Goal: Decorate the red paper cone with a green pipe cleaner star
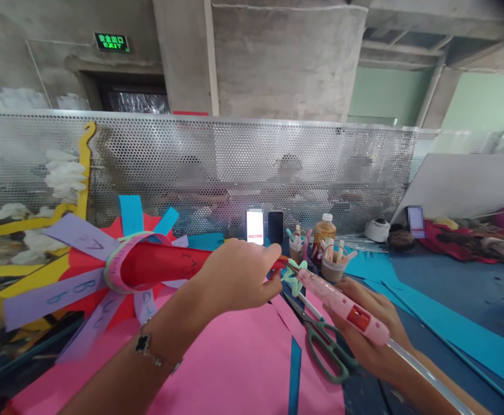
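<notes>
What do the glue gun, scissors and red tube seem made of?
The glue gun looks like pink plastic, from its gloss. The scissors seem to have green plastic handles and metal blades. The red tube looks like thin card, from its matte edge.

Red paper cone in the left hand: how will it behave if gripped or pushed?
The red paper cone looks thin-walled, so it is probably very light. Its rolled shape should keep it fairly stiff lengthwise, though a firm squeeze from the left hand could likely dent it. Set down loose, its round body may roll.
</notes>
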Motion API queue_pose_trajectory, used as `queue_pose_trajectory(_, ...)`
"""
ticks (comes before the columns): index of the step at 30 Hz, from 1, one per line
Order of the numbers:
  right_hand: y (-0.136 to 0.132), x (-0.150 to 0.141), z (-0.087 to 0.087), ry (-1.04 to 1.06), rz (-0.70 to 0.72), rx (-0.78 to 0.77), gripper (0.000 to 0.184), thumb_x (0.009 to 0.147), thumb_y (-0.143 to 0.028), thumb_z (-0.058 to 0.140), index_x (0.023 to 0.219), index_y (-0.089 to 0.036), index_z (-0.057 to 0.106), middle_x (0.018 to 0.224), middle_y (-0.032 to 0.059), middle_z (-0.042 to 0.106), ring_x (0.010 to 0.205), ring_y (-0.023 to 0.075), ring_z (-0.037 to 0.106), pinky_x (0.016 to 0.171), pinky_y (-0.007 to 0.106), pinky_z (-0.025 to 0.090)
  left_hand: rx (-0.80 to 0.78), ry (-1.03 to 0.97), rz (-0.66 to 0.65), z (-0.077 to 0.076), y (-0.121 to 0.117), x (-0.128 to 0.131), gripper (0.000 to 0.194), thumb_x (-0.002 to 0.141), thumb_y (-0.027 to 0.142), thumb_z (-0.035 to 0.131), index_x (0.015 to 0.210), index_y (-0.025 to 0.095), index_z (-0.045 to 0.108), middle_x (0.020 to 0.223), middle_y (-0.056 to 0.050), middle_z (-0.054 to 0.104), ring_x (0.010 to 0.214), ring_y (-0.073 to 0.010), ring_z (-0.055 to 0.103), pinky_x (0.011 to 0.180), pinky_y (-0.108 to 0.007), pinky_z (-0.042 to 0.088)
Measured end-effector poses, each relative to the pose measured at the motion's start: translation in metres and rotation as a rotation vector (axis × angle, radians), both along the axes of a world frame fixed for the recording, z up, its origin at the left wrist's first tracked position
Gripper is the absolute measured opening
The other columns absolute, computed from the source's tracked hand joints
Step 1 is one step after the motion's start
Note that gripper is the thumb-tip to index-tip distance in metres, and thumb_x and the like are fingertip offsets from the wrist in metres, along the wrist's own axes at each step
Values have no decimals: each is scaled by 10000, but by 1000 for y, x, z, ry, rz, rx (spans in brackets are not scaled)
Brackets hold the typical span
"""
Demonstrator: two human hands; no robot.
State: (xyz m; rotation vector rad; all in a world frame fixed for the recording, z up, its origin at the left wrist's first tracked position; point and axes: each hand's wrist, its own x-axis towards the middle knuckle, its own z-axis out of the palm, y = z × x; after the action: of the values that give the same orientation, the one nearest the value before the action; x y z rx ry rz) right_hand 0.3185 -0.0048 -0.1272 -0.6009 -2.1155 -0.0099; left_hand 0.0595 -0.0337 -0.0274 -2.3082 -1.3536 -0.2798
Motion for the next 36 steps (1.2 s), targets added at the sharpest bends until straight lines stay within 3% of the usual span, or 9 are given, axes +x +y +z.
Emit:
queue_pose_trajectory(8,-5,-4,4,37,11,-68,111,992,-245,506,1024,-213,608,740,9,597,570,147,535,538,279,397,-2,-13,-5,1,1,-1,147,881,333,477,860,210,556,639,-25,662,534,-187,562,525,-331,187)
queue_pose_trajectory(16,-6,-4,2,57,-13,-117,168,983,-335,552,955,-209,659,713,20,616,552,150,546,530,272,434,-26,-26,-14,1,-1,-1,131,867,335,474,827,218,517,638,-22,653,551,-190,562,539,-332,195)
queue_pose_trajectory(23,-8,-4,4,50,-17,-78,101,984,-261,537,896,-233,578,697,-13,565,544,137,512,528,267,414,-25,-23,-12,2,1,-1,131,873,332,464,821,223,514,647,-19,653,550,-190,556,534,-335,198)
queue_pose_trajectory(27,-10,-8,9,67,54,-71,74,977,-176,534,994,-246,554,779,-16,608,599,130,557,550,243,436,-17,-28,-13,2,1,-2,131,874,329,458,828,222,518,643,-19,654,549,-192,560,526,-336,188)
queue_pose_trajectory(36,-11,-7,8,44,34,-141,99,1001,-198,513,914,-237,543,800,1,607,633,143,564,584,267,442,-3,-50,-56,3,-2,-1,146,867,314,484,774,214,534,670,-14,666,584,-189,593,517,-334,203)
